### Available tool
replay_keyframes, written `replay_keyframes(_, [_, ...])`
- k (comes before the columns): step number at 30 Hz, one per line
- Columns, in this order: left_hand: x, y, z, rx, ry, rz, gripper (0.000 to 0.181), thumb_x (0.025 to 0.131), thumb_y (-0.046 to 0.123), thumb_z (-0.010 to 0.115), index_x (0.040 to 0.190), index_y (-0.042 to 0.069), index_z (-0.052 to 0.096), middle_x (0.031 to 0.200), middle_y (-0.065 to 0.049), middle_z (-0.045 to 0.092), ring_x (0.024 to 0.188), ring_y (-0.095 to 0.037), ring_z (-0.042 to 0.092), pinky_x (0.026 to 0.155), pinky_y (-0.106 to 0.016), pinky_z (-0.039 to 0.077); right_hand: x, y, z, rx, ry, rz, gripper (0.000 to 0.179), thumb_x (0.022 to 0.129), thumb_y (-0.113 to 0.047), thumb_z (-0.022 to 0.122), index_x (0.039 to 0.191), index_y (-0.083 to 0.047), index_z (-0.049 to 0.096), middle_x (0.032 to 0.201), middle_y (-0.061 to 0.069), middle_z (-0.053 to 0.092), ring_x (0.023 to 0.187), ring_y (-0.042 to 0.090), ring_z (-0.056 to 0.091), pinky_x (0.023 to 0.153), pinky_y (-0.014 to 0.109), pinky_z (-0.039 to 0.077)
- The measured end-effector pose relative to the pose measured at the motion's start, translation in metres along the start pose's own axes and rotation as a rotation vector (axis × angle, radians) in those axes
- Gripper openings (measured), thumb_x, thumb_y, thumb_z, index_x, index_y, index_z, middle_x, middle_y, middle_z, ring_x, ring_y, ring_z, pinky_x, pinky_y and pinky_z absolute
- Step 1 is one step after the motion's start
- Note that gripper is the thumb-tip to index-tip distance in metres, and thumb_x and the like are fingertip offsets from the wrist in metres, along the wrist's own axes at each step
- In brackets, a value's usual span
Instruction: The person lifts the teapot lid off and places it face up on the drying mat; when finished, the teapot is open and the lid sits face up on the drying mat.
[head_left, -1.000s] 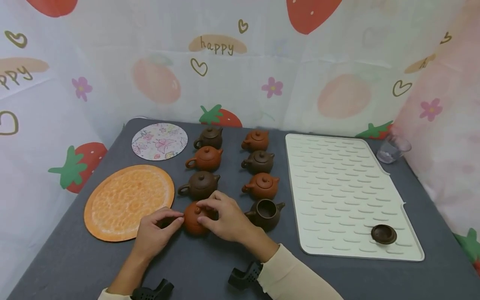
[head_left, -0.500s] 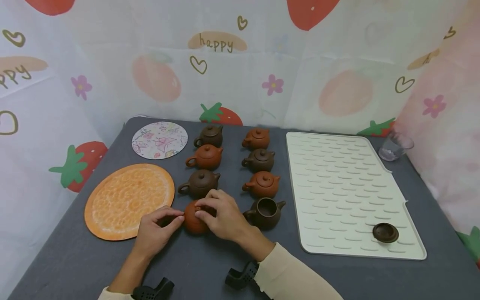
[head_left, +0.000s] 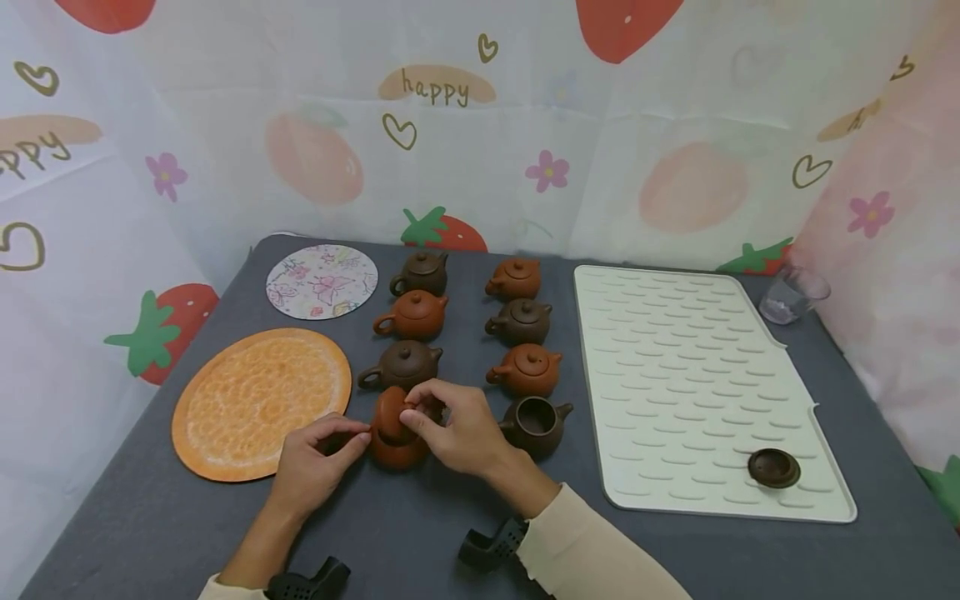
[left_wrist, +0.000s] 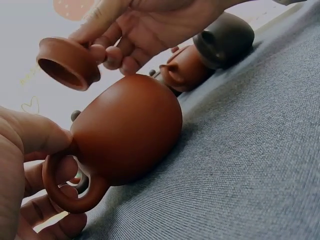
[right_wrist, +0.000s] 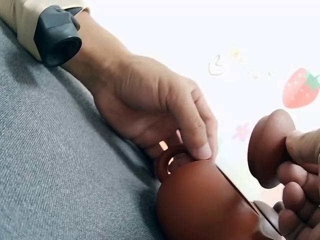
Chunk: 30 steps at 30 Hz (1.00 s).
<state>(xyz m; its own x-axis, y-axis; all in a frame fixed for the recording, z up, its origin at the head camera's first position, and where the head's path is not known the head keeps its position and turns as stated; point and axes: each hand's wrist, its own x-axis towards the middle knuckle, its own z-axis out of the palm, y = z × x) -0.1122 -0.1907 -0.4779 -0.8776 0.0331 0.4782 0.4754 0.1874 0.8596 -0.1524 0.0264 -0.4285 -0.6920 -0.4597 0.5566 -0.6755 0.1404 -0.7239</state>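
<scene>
My left hand (head_left: pixel 309 468) pinches the looped handle (left_wrist: pixel 75 202) of a reddish-brown clay teapot (head_left: pixel 400 458), which stands at the near end of the left teapot row. Thumb and fingers of my right hand (head_left: pixel 467 435) pinch the knob of its round lid (head_left: pixel 388 412). This lid is off the pot, tilted, and held just above the mouth. Its hollow underside faces the camera in the left wrist view. Right of my right hand sits a dark brown teapot (head_left: pixel 551 435) without a lid. A dark lid (head_left: pixel 774 468) lies on the white ribbed mat (head_left: pixel 667 375).
Several more lidded teapots, reddish and dark, stand in two rows behind, including a dark teapot (head_left: pixel 405 367) close beyond my hands. Left lie an orange round mat (head_left: pixel 258 404) and a flowered round mat (head_left: pixel 321 282). A clear cup (head_left: pixel 791 296) is at the far right.
My right hand has raised the reddish lid off its teapot and tipped it, so the pot's mouth now shows. My left hand has stayed at the handle.
</scene>
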Motion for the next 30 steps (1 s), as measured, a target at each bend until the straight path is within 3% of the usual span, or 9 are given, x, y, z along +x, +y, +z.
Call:
replay_keyframes(5, [0.0, 0.009, 0.001, 0.002, -0.007, -0.011, 0.018, 0.078, -0.022, 0.067, 0.089, -0.008, 0.07, 0.08, -0.019, 0.065, 0.072, -0.016, 0.062, 0.063, -0.024, 0.05, 0.003, -0.026, -0.01, 0.2, -0.009, 0.138, 0.005, 0.086, 0.007, 0.066, 0.088, 0.006, 0.062, 0.073, 0.01, 0.058, 0.06, 0.02, 0.053, 0.055, 0.033, 0.047])
replay_keyframes(9, [0.003, 0.026, 0.003, 0.001, -0.002, -0.032, 0.014, 0.079, -0.019, 0.067, 0.089, -0.009, 0.07, 0.08, -0.021, 0.064, 0.073, -0.016, 0.062, 0.065, -0.024, 0.05, 0.003, -0.015, -0.011, 0.41, -0.008, 0.238, 0.009, 0.086, 0.009, 0.062, 0.094, 0.008, 0.057, 0.079, 0.009, 0.059, 0.064, 0.018, 0.055, 0.06, 0.03, 0.048])
replay_keyframes(15, [0.006, 0.036, 0.005, 0.019, 0.001, -0.037, 0.013, 0.079, -0.018, 0.068, 0.088, -0.01, 0.07, 0.079, -0.021, 0.064, 0.073, -0.017, 0.062, 0.065, -0.023, 0.049, 0.003, 0.003, -0.012, 0.733, -0.024, 0.275, 0.04, 0.09, 0.01, 0.05, 0.13, 0.008, 0.047, 0.078, 0.015, 0.059, 0.069, 0.022, 0.058, 0.068, 0.036, 0.052])
replay_keyframes(21, [0.007, 0.037, 0.004, 0.025, 0.001, -0.021, 0.013, 0.079, -0.018, 0.068, 0.088, -0.01, 0.07, 0.079, -0.021, 0.065, 0.073, -0.017, 0.062, 0.064, -0.023, 0.049, 0.002, 0.002, -0.014, 0.97, -0.064, 0.296, 0.036, 0.095, 0.0, 0.046, 0.13, -0.004, 0.054, 0.081, 0.012, 0.056, 0.069, 0.021, 0.057, 0.067, 0.033, 0.051])
replay_keyframes(25, [0.006, 0.037, 0.004, 0.03, -0.003, -0.021, 0.013, 0.079, -0.018, 0.068, 0.088, -0.009, 0.07, 0.079, -0.021, 0.065, 0.072, -0.018, 0.062, 0.064, -0.024, 0.05, 0.003, -0.003, -0.016, 1.062, -0.078, 0.297, 0.031, 0.097, -0.011, 0.052, 0.127, -0.006, 0.05, 0.088, 0.011, 0.058, 0.07, 0.02, 0.056, 0.068, 0.031, 0.05])
replay_keyframes(30, [0.006, 0.036, 0.004, 0.036, 0.0, -0.044, 0.013, 0.079, -0.018, 0.068, 0.088, -0.009, 0.07, 0.08, -0.02, 0.065, 0.073, -0.018, 0.063, 0.065, -0.024, 0.05, 0.004, -0.009, -0.02, 1.068, -0.074, 0.303, 0.043, 0.091, -0.022, 0.069, 0.125, -0.005, 0.048, 0.092, 0.01, 0.062, 0.07, 0.019, 0.058, 0.068, 0.03, 0.051])
